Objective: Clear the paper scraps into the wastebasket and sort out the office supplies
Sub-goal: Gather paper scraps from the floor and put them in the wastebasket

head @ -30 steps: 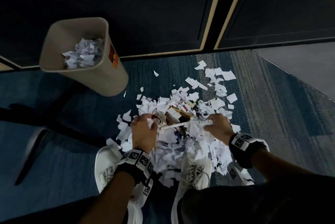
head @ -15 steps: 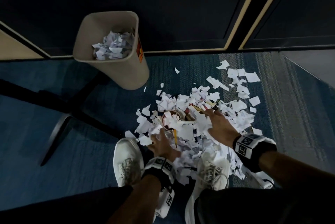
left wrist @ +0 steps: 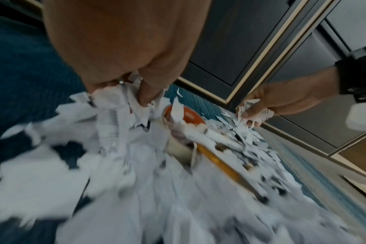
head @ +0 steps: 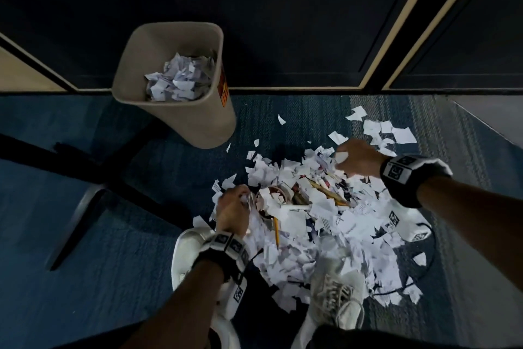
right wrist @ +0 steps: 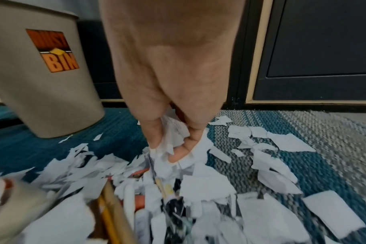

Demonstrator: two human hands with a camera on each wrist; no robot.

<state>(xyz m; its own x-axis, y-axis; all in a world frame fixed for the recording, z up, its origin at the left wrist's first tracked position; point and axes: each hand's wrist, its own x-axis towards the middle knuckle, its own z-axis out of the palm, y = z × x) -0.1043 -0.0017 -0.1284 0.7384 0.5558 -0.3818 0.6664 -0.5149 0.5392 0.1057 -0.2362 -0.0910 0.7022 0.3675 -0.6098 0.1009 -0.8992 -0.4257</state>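
A: The paper scraps (head: 325, 238) are white, some with faint dark print, lying on a carpet (head: 99, 278) of deep blue that turns to blue-and-grey ribbed stripes at the right

B: And the wastebasket (head: 209, 122)?

A: Beige-grey, with an orange and black label (right wrist: 52, 50) reading BIN in orange letters

B: Anything else coloured in the pile?

A: A yellow pencil (head: 276, 231), and a tape roll (left wrist: 188, 117) with an orange-red core; the wrist bands (head: 407, 176) are black with white squares
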